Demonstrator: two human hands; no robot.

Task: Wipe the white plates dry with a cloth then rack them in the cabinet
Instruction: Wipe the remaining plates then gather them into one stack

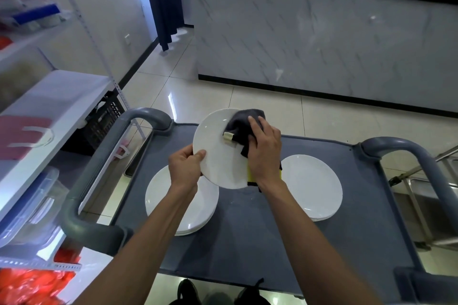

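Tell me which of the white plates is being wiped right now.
The plate held up in the air, gripped at its edge by the left hand while the right hand presses the cloth on it. The other plates lie in two stacks on the cart.

A grey cart [238, 250] with handles at both ends carries two plate stacks: left stack [173, 208], right stack [314, 188].

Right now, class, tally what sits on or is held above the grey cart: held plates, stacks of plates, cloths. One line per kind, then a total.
Round white plate held in the air, gripped by the left hand: 1
Stacks of round white plates resting on the grey plastic cart: 2 (left stack, right stack)
Dark grey cloth with yellow side, pressed on by the right hand: 1
Total: 4
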